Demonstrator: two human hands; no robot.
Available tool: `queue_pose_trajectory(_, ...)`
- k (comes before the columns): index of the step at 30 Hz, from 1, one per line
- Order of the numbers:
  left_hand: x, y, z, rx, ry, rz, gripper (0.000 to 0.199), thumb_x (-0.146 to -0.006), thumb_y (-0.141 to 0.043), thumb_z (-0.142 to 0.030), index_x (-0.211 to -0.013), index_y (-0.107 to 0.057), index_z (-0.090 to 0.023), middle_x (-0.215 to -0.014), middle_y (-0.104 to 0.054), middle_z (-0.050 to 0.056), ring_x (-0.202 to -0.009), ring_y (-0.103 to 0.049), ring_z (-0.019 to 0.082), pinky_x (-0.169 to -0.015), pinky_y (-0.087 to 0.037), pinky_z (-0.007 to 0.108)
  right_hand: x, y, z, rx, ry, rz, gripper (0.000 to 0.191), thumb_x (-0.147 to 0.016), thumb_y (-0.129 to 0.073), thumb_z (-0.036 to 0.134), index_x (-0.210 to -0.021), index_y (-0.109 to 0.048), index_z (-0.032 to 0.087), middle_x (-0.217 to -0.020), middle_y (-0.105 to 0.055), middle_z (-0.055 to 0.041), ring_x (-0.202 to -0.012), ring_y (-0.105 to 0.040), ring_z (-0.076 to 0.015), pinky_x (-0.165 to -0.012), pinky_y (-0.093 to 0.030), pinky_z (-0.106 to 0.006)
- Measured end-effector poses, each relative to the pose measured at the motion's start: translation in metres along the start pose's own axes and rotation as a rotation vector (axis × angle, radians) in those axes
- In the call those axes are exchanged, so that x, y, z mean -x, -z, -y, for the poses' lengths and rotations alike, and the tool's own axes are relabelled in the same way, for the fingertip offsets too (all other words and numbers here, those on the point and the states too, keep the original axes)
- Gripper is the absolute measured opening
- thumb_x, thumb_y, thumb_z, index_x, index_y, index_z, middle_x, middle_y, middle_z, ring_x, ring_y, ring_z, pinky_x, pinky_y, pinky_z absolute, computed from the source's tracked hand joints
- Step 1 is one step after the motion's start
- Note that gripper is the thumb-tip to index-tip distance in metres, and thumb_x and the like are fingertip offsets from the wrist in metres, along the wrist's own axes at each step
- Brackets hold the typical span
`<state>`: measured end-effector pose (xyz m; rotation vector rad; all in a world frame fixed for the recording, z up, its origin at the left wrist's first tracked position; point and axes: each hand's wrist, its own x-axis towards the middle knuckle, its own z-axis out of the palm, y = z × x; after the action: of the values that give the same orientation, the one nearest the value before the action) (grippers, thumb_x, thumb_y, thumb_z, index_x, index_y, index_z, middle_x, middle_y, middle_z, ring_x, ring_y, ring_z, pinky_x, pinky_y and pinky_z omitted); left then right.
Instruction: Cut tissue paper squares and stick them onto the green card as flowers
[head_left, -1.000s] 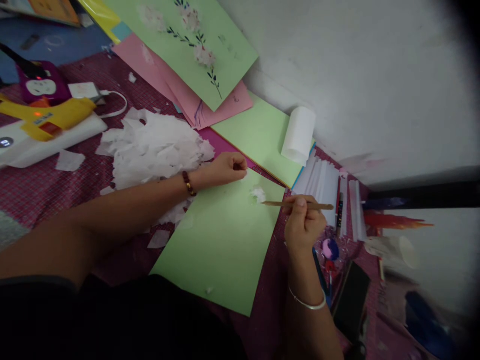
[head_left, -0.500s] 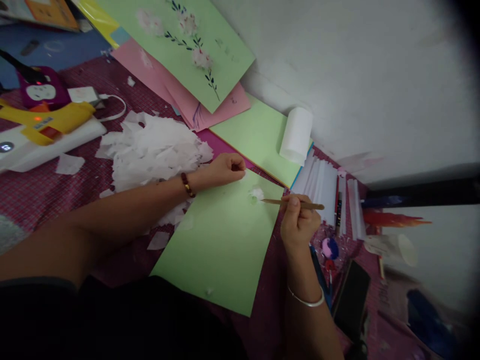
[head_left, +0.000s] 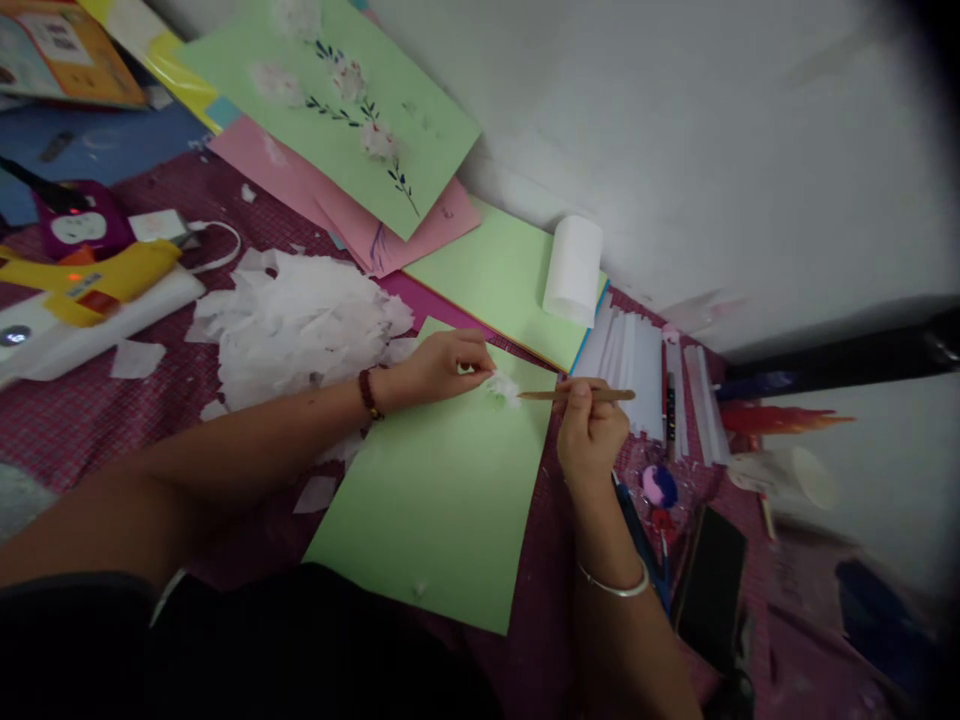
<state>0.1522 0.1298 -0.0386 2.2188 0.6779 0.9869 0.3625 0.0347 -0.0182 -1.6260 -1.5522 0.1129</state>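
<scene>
A light green sheet (head_left: 435, 500) lies in front of me, with a small tuft of white paper (head_left: 506, 386) near its upper end. My left hand (head_left: 451, 366) is over the sheet's upper edge, thumb and fingertips pinched at the tuft's left side. Whatever is between those fingertips is too small to make out. From the other side, my right hand (head_left: 592, 430) grips a thin wooden stick (head_left: 540, 396), its tip at the tuft's right edge. A pale green wet-looking patch shows just below the tuft.
Left of the sheet is a heap of white paper pieces (head_left: 292, 325). Beyond it are a yellow glue gun (head_left: 112, 280) and a white power strip (head_left: 97, 335). A finished flower card (head_left: 337, 110) and a white roll (head_left: 574, 270) lie near the wall; scissors (head_left: 664, 545) are at right.
My left hand has come down and right on the sheet, its fingertips now at the white tuft. The stick tip stays at the tuft's right edge. The camera view has shifted slightly.
</scene>
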Motion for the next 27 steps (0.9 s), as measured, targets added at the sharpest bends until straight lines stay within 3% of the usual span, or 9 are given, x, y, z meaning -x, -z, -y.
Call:
queue_pose_trajectory(5, 0.005, -0.002, -0.006, -0.315, -0.243, 0.217, 0.023, -0.094, -0.05, -0.021, -0.083, -0.071, -0.017, -0.082, -0.066, 0.005, -0.078, -0.06, 0.015, -0.069, -0.046, 0.026, -0.002, 0.0, 0.0, -0.032, -0.023, -0.013, 0.04, -0.099, -0.041, 0.034, -0.072, -0.066, 0.018, -0.066, -0.066, -0.0022, -0.057, -0.062, -0.0148, -0.055, -0.044, -0.028)
queue_pose_trajectory(9, 0.003, -0.003, -0.008, -0.432, -0.371, 0.284, 0.024, -0.095, -0.049, -0.021, -0.081, -0.069, -0.018, -0.08, -0.066, 0.004, -0.078, -0.059, 0.016, -0.068, -0.045, 0.026, -0.002, 0.001, 0.002, -0.059, -0.014, -0.017, 0.04, -0.099, -0.042, 0.033, -0.071, -0.066, 0.018, -0.067, -0.067, -0.0021, -0.057, -0.062, -0.0141, -0.055, -0.043, -0.028)
queue_pose_trajectory(11, 0.001, -0.003, -0.008, -0.414, -0.381, 0.209, 0.022, -0.094, -0.051, -0.019, -0.079, -0.067, -0.017, -0.079, -0.066, 0.004, -0.075, -0.058, 0.015, -0.066, -0.045, 0.026, -0.002, 0.002, 0.002, -0.069, -0.009, -0.024, 0.04, -0.099, -0.042, 0.033, -0.071, -0.066, 0.018, -0.066, -0.066, -0.0017, -0.057, -0.062, -0.0142, -0.056, -0.043, -0.028)
queue_pose_trajectory(14, -0.001, -0.003, -0.007, -0.344, -0.271, -0.079, 0.018, -0.092, -0.052, -0.018, -0.078, -0.063, -0.017, -0.075, -0.064, 0.004, -0.072, -0.058, 0.013, -0.065, -0.045, 0.024, -0.003, 0.003, 0.002, -0.087, -0.017, -0.04, 0.04, -0.099, -0.042, 0.033, -0.071, -0.067, 0.018, -0.066, -0.066, -0.0015, -0.057, -0.061, -0.0139, -0.055, -0.043, -0.028)
queue_pose_trajectory(16, -0.001, -0.004, -0.008, -0.34, -0.214, -0.166, 0.017, -0.091, -0.052, -0.017, -0.078, -0.062, -0.017, -0.076, -0.064, 0.005, -0.073, -0.058, 0.014, -0.065, -0.045, 0.025, -0.004, 0.004, 0.002, -0.093, -0.03, -0.048, 0.039, -0.099, -0.043, 0.032, -0.073, -0.067, 0.018, -0.066, -0.065, -0.0012, -0.057, -0.061, -0.0135, -0.055, -0.043, -0.028)
queue_pose_trajectory(17, -0.001, -0.005, -0.009, -0.36, -0.221, -0.12, 0.018, -0.092, -0.051, -0.018, -0.078, -0.063, -0.017, -0.077, -0.065, 0.005, -0.074, -0.058, 0.014, -0.066, -0.045, 0.025, -0.004, 0.004, 0.002, -0.093, -0.036, -0.049, 0.038, -0.099, -0.043, 0.032, -0.073, -0.068, 0.018, -0.065, -0.065, -0.001, -0.056, -0.06, -0.0134, -0.055, -0.042, -0.028)
queue_pose_trajectory(21, 0.005, -0.009, -0.013, -0.472, -0.317, 0.265, 0.023, -0.095, -0.047, -0.017, -0.079, -0.065, -0.017, -0.083, -0.066, 0.006, -0.077, -0.058, 0.015, -0.07, -0.046, 0.027, -0.007, 0.005, 0.003, -0.1, -0.039, -0.055, 0.04, -0.098, -0.043, 0.031, -0.069, -0.067, 0.018, -0.065, -0.065, -0.0007, -0.054, -0.059, -0.0126, -0.054, -0.042, -0.028)
queue_pose_trajectory(23, 0.007, -0.009, -0.014, -0.497, -0.323, 0.333, 0.024, -0.095, -0.046, -0.017, -0.08, -0.066, -0.016, -0.084, -0.066, 0.006, -0.078, -0.057, 0.016, -0.07, -0.046, 0.028, -0.007, 0.006, 0.005, -0.114, -0.031, -0.063, 0.041, -0.098, -0.043, 0.031, -0.067, -0.066, 0.018, -0.065, -0.065, -0.0011, -0.055, -0.059, -0.0125, -0.055, -0.043, -0.028)
queue_pose_trajectory(27, 0.007, -0.008, -0.013, -0.495, -0.32, 0.359, 0.025, -0.096, -0.046, -0.017, -0.081, -0.066, -0.015, -0.086, -0.066, 0.006, -0.08, -0.057, 0.016, -0.071, -0.046, 0.028, -0.006, 0.008, 0.012, -0.137, -0.022, -0.086, 0.041, -0.098, -0.043, 0.03, -0.065, -0.065, 0.018, -0.065, -0.066, -0.0015, -0.053, -0.059, -0.0127, -0.054, -0.043, -0.028)
